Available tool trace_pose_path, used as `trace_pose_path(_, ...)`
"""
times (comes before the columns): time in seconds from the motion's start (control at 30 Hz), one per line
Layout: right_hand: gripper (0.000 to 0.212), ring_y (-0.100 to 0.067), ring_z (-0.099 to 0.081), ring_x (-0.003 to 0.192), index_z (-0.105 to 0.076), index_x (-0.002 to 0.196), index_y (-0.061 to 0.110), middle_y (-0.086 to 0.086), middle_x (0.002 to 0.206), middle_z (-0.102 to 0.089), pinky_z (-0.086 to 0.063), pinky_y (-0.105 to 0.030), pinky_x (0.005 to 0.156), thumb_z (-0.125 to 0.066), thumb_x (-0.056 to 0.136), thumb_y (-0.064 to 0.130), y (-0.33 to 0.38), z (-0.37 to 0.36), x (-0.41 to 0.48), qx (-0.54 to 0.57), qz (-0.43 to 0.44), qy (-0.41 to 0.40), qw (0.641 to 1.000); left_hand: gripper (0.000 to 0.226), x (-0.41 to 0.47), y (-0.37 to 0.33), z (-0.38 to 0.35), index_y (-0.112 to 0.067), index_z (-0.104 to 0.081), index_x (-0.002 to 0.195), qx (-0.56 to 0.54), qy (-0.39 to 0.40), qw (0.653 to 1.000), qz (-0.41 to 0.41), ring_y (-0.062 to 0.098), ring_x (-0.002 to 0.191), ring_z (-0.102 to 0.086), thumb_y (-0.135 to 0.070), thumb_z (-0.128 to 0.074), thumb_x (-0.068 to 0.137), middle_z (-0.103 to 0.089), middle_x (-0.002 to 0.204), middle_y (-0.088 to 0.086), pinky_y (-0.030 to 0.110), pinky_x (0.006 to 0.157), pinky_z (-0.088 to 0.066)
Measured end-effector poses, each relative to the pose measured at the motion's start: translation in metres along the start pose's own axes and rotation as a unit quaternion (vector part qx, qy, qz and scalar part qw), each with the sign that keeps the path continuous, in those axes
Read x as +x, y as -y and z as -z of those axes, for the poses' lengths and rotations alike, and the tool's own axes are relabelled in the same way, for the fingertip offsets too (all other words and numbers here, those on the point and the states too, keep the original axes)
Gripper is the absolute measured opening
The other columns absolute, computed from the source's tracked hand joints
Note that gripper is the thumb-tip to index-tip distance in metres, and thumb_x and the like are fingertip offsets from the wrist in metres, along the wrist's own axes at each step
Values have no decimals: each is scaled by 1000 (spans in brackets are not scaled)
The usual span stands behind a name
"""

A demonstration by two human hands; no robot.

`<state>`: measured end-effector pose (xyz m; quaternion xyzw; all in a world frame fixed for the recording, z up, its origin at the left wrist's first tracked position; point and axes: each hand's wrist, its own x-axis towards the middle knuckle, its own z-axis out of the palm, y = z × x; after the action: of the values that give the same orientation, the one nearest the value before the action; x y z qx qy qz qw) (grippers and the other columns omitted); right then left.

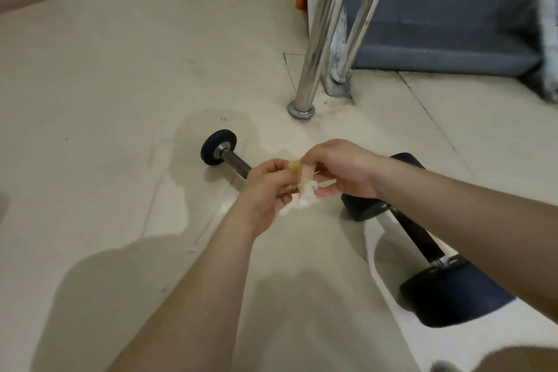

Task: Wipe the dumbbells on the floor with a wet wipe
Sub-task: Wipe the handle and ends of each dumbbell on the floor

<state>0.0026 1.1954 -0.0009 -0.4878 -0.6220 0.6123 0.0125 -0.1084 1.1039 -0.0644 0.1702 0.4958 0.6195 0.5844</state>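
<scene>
While the two hands meet at mid-frame above the floor (120,100), the left hand (265,190) pinches the crumpled, yellow-stained wipe (305,190) from its 9 o'clock side and the right hand (341,166) pinches it from 3 o'clock, fingers curled on it. A small dumbbell (219,146) lies at 10 o'clock of the wipe on a wet patch (193,166), its bar passing behind the left hand. A big dumbbell (413,234) lies at 4 o'clock, partly behind the right forearm. Steel posts (320,39) stand at 12 o'clock.
</scene>
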Motion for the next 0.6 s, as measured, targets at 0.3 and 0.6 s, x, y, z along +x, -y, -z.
trace_pose_path(0.3, 20, -16, -57, 65, -58, 105, 11, -13, 79, -63, -40, -24, 54, -61, 88, 1, 20, -17, -37, 12, 23, -130, 991, 12, 0, 10, -11, -7, -58, 101, -341, -11, 930, 135, 10, 53, -58, -16, -52, 95, -63, 79, 7, 17, 40, -37)
trace_pose_path(0.6, 18, -8, -59, 72, -72, 101, 12, -9, 86, -70, -53, -21, 74, -69, 84, 7, -15, -39, 5, -102, 60, -110, 987, 26, 12, 12, 56, -14, -58, 112, -211, -35, 974, 69, 9, 53, -56, -1, -59, 89, -64, 79, 3, 16, 37, -32)
